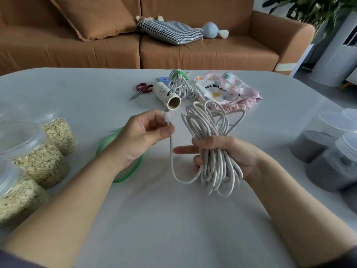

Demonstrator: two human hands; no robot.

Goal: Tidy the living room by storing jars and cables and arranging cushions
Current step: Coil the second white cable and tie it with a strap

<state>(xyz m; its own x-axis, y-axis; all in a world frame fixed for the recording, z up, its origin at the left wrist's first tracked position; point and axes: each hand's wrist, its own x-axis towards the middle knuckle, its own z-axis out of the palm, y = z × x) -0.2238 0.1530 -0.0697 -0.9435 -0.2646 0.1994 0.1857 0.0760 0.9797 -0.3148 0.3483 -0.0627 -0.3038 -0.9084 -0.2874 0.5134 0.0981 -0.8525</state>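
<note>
sofa [212, 53] holds your brown cushion [92, 16] and checked cushion [170, 31] | table [144, 219] bears oat jars [38, 157] left, grey jars [332, 163] right | your right hand [237, 157] is curled tight round the cable coil [208, 124], above the table's middle | your left hand [139, 136] pinches the cable's plug [167, 118] | green band [123, 175] lies under your left wrist

Brown sofa [212, 53], grey table [154, 219], perhaps a plant [309, 8]
</note>
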